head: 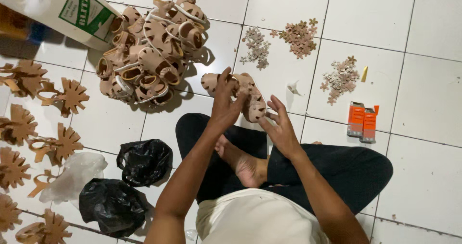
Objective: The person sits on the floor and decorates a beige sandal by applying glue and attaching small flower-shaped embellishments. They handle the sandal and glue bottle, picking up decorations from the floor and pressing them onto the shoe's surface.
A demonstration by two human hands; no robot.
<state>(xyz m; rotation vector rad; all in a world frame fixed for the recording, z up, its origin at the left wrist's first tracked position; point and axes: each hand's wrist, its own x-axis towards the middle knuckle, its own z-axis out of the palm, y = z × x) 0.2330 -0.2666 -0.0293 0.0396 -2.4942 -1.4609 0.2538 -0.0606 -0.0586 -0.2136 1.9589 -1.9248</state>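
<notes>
Left hand (226,102) has a closed grip on the tan perforated sandal upper (243,96), fingers curled over its near edge; right hand (278,126) is spread open, fingertips touching the upper's right end. The piece sits above the crossed legs, over the white tile floor (423,143).

Far left of the floor: flat brown flower-shaped cutouts (65,143), stiff and matte. Two crumpled black plastic bags (144,161), glossy, contents hidden; a clear bag (77,174) beside them. Top left corner: a white sack (62,8), with a heap of finished tan uppers (149,51) against it. Top centre to right: three small piles of tiny flower trims (299,37). Right: orange cartons (363,122), standing together.
</notes>
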